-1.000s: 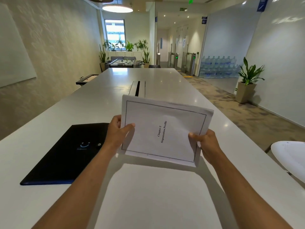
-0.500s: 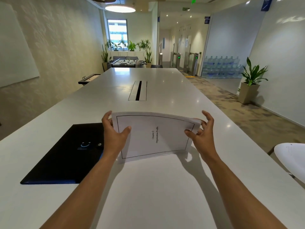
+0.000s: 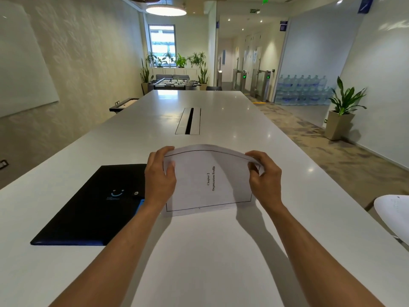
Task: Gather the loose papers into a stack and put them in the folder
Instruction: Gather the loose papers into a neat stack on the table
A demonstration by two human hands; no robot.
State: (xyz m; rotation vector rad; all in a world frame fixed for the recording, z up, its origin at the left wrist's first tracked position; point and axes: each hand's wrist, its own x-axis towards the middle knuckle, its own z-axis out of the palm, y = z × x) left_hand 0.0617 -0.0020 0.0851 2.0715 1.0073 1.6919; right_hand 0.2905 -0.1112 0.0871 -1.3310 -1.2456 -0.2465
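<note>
In the head view, the person stands a stack of papers [image 3: 208,182] on its near edge on the white counter [image 3: 221,251], the top sheet facing the camera with a printed border and the heading "Chapter 2 Organization Profile" running sideways. The left hand [image 3: 159,178] is closed on the stack's left edge, thumb in front and fingers curled over the top corner; the right hand [image 3: 264,176] is closed on the right edge in the same way, thumb pressed to the front near the upper corner. The top edge bows upward between the two grips, probably because the hands press inward while the sheets rest on the counter, a hold that suits squaring the edges into one even stack. Just to the left, touching or nearly touching the left wrist, lies the black folder [image 3: 93,204], flat and closed, with a pale smile mark and a snap button on its cover and a blue edge showing at its near side. It lies close enough that the stack could go across without a reach, but judging by its shut cover, it must be opened first. No loose sheets show elsewhere on the counter.
</note>
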